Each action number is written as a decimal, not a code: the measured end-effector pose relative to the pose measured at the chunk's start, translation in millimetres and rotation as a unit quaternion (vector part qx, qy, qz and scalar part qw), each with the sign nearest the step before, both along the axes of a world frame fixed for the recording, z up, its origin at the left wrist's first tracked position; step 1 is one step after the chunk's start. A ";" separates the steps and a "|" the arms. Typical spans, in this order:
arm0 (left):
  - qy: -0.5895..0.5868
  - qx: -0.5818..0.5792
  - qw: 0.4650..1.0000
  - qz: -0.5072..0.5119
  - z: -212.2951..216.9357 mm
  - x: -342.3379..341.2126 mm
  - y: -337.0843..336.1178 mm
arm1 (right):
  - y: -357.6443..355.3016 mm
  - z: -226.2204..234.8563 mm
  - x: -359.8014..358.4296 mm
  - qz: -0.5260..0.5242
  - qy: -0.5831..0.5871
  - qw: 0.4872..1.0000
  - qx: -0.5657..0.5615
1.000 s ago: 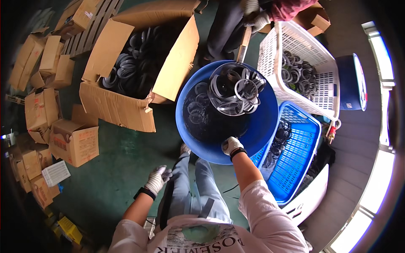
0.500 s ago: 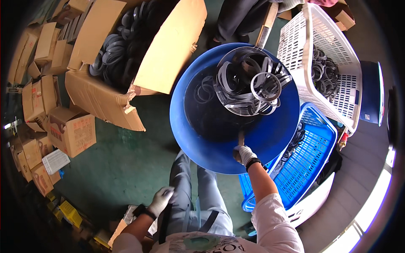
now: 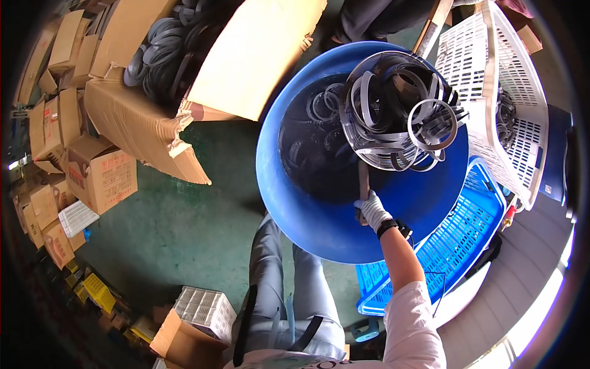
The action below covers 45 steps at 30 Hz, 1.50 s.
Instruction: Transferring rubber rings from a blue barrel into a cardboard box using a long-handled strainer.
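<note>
One gloved hand in view: right hand (image 3: 372, 210), white glove, fingers closed around a thin stick-like handle (image 3: 363, 179) at the near rim of the big blue tub (image 3: 295, 203). Handle runs up from the hand toward a tangled bundle of grey metal bands and rings (image 3: 398, 120) that sits high on the tub's far side; can't tell if the handle tip touches the bundle. More loose rings (image 3: 319, 104) lie deeper inside the tub, in shadow. Left hand not visible, so no call on its fingers.

Around the tub: open cardboard box (image 3: 166, 74) of dark rings on the left, white slotted crate (image 3: 491, 80) with rings on the right, blue slotted crate (image 3: 455, 240) just beside the right forearm. Small cartons (image 3: 98, 172) stacked along the left on the green floor (image 3: 184, 227).
</note>
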<state>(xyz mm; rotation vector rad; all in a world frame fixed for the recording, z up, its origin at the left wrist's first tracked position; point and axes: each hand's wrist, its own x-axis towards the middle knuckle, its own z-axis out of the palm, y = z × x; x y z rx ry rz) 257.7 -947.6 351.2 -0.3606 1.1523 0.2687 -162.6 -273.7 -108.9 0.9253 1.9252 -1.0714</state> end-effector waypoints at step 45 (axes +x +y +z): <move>0.080 -0.009 0.997 0.002 -12.1 -87.3 -27.6 | -40.1 237.6 63.0 -0.020 -0.079 0.967 -0.241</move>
